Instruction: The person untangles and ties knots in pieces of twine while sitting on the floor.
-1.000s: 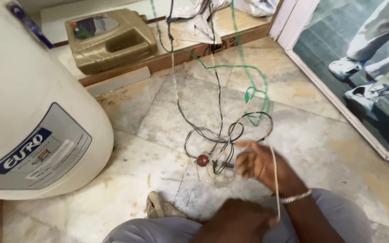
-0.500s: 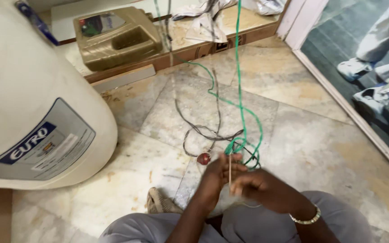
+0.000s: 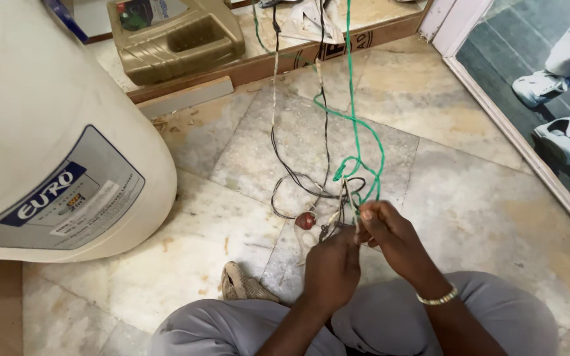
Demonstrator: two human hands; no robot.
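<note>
The wire ends between the fingers are too fine to make out. The left hand and right hand meet above the floor, each grip pinched narrow on thin wires: green strands looping upward, dark ones trailing beside a small red piece.

Can't really tell what the left hand and right hand pinch, wire ends too small. The cream tank and someone's white shoes get cropped.
</note>
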